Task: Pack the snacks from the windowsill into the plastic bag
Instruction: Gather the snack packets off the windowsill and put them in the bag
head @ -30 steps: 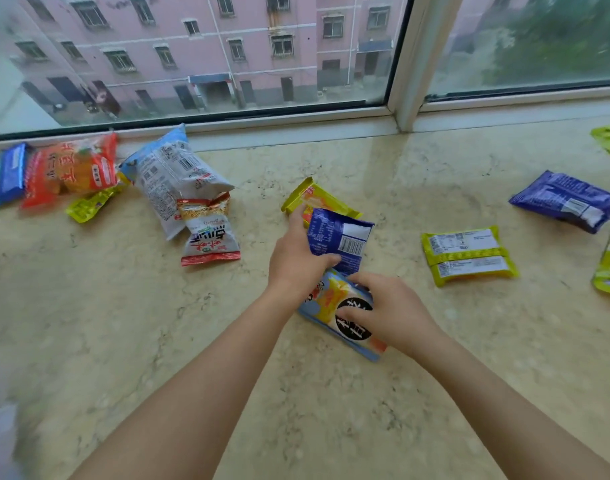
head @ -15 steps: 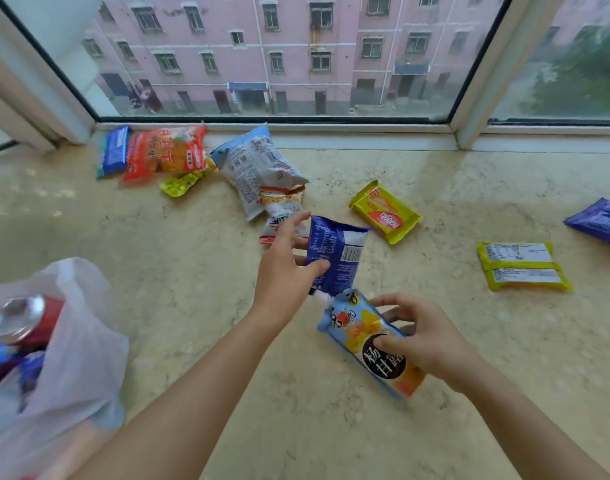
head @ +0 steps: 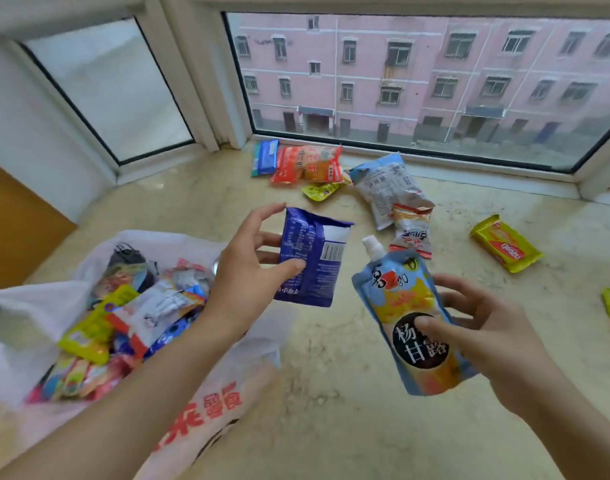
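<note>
Soft, even daylight comes in from the far side through the large window, and from a frosted side pane at far left that glows a flat pale grey. The scene is bright without harsh contrast. Shadows on the marble windowsill are faint and diffuse (the clearest lies under the white plastic bag near left). A mild sheen shows on the sill near the frosted pane. Wide-angle distortion bends the window frames, which lean and curve strongly toward the edges. The pink building outside looks hazy and washed. The near left corner is smeared and soft; the centre is only moderately sharp.
</note>
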Tool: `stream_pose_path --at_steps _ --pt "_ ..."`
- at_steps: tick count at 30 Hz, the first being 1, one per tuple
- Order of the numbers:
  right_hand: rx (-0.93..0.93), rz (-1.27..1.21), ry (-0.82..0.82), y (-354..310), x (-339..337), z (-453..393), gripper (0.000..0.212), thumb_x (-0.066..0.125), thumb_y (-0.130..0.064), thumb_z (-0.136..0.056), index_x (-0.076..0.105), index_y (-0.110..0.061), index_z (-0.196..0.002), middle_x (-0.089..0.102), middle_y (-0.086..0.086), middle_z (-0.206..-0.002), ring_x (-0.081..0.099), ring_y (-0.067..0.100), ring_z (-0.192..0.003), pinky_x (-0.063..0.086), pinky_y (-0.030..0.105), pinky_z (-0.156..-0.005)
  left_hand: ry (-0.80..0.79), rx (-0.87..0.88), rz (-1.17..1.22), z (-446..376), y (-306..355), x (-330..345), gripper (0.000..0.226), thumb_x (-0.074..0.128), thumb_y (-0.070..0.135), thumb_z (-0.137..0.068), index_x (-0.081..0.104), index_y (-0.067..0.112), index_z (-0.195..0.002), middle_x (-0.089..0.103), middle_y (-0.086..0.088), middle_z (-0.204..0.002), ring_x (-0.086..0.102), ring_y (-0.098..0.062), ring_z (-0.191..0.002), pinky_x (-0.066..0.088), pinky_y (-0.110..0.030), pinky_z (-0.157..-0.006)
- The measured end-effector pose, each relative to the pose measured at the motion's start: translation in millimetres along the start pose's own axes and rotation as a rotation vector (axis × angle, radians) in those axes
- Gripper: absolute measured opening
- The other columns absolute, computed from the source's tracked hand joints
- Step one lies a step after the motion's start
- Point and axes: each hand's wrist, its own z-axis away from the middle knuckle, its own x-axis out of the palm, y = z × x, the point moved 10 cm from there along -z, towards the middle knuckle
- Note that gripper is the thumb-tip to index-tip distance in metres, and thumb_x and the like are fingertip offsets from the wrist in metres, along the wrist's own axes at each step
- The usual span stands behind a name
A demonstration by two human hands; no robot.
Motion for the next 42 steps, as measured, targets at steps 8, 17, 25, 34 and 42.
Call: stream_pose_path --at_steps 8,17,25,34,42 --pt "-0.129 -0.082 -0.077 -48 156 15 0.049 0.073 0.011 -0.07 0.066 -0.024 -0.104 0.073 0.008 -0.091 0.072 0.032 -0.077 0.059 0.05 -0.067 0.124 -0.009 -0.11 16 -26 -170 0.07 0.074 0.0 -0.077 0.049 0.04 -0.129 0.066 0.004 -0.096 0.067 -0.012 -0.078 0.055 -0.022 -0.063" --pt "-0.244 0.049 -0.15 -32 297 -9 0.052 0.068 0.007 -0.08 0.059 -0.035 -0.11 0.069 -0.003 -0.099 0.07 0.017 -0.087 0.059 0.037 -0.07 -0.068 -0.16 -0.216 26 -116 -222 0.063 0.07 0.002 -0.081 0.04 0.035 -0.125 0.06 0.008 -0.105 0.064 -0.01 -0.084 0.056 -0.035 -0.071" --pt "-0.114 0.226 -0.238 25 318 -20 0.059 0.059 0.01 -0.085 0.056 -0.042 -0.113 0.07 -0.008 -0.106 0.068 0.015 -0.097 0.057 0.034 -0.079 -0.137 -0.144 -0.494 39 -152 -224 0.069 0.074 0.015 -0.08 0.034 0.043 -0.13 0.057 0.015 -0.102 0.059 -0.008 -0.087 0.053 -0.032 -0.074" --pt "0.043 0.375 -0.329 38 312 -28 0.034 0.068 0.003 -0.081 0.066 -0.022 -0.104 0.073 0.002 -0.097 0.07 0.02 -0.091 0.058 0.038 -0.081 -0.097 -0.131 -0.677 36 -149 -225 0.062 0.078 0.025 -0.073 0.043 0.036 -0.123 0.056 0.017 -0.113 0.056 -0.01 -0.102 0.049 -0.033 -0.077" --pt "-0.334 0.589 -0.091 -4 279 -9 0.031 0.067 -0.018 -0.086 0.066 -0.022 -0.116 0.063 -0.012 -0.117 0.057 -0.003 -0.103 0.041 0.003 -0.079 0.186 0.236 -0.536 22 -68 -201 0.031 0.048 0.014 -0.095 0.057 0.026 -0.122 0.058 0.008 -0.121 0.051 -0.013 -0.111 0.042 -0.026 -0.084"
